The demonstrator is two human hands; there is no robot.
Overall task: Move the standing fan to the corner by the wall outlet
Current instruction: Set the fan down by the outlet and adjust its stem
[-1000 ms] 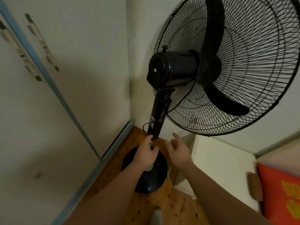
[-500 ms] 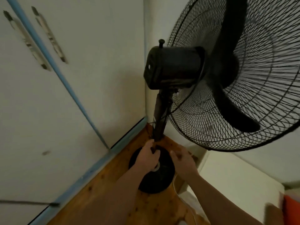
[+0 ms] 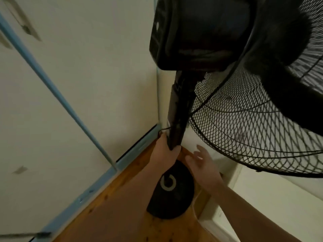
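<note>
Gripping: left hand [image 3: 165, 152] holds the fan pole [image 3: 178, 117], as before.
Right hand [image 3: 203, 165]: now off the pole, fingers spread, just beside the left.

The fan [image 3: 180, 109] was black with a diamond-mesh guard [image 3: 244, 130]; the floor [image 3: 122, 206] orange-brown wood; at nine o'clock, cream doors [image 3: 87, 75] had blue trim [image 3: 57, 91].

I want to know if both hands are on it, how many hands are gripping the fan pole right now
1. The left hand grips the fan pole low down, above the round base. The right hand is open beside the pole, holding nothing.
</note>
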